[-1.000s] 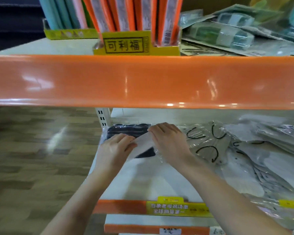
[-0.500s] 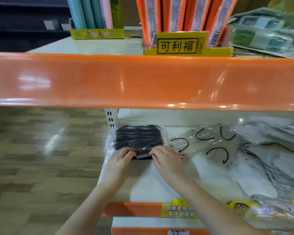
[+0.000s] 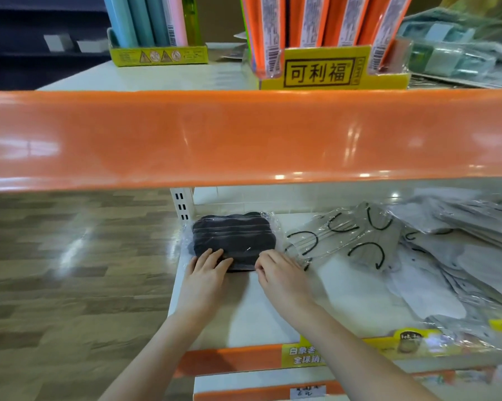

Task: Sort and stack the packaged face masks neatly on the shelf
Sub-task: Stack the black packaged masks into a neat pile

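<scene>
A stack of black face masks in clear wrap (image 3: 233, 235) lies at the back left corner of the white lower shelf (image 3: 244, 314). My left hand (image 3: 206, 273) rests with straight fingers on the stack's near left edge. My right hand (image 3: 284, 276) touches the near right corner with bent fingertips. To the right lie wrapped grey masks with black ear loops (image 3: 345, 238), loosely spread. A jumbled heap of wrapped white masks (image 3: 446, 270) fills the shelf's right side.
The orange front of the upper shelf (image 3: 244, 134) hangs low over the work area. On it stand a yellow box of orange packs (image 3: 319, 70) and a box of pastel packs (image 3: 157, 55). A perforated post (image 3: 181, 206) marks the shelf's left end; wooden floor lies beyond.
A second ago both hands were laying a pack on the black stack. They have since drawn back to its near edge, and the stack now shows in full.
</scene>
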`<action>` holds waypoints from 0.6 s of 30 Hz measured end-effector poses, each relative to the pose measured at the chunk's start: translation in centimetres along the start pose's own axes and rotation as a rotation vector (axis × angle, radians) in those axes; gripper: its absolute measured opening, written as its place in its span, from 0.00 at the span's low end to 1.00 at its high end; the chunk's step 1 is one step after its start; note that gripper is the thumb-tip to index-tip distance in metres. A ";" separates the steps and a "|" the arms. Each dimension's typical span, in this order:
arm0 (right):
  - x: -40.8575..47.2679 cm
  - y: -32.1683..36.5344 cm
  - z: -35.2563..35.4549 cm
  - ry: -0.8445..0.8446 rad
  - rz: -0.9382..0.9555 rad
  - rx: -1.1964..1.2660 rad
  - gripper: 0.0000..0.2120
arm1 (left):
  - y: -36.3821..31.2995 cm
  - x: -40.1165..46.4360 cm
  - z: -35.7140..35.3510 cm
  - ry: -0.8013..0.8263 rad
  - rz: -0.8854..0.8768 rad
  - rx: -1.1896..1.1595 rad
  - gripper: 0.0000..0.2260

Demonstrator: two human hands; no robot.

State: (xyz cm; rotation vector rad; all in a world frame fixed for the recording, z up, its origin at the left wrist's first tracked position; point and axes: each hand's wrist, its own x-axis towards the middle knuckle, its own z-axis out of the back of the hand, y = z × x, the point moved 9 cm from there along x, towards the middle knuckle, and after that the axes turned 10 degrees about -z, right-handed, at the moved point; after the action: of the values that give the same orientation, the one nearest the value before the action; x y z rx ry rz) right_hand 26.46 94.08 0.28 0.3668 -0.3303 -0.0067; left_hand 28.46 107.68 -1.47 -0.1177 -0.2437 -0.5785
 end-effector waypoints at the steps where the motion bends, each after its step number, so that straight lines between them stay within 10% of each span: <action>1: 0.0 0.0 0.0 -0.005 -0.004 -0.008 0.03 | -0.2 0.0 -0.1 0.004 -0.004 0.019 0.13; 18: -0.2 -1.8 1.5 0.036 -0.047 0.058 0.14 | -4.3 2.0 2.1 -0.174 0.013 -0.033 0.17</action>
State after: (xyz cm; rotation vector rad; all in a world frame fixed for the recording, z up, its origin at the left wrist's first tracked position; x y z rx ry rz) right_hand 25.90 91.91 0.95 0.4317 -0.2865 -0.0360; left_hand 27.28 103.47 1.23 -0.2019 -0.4023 -0.5597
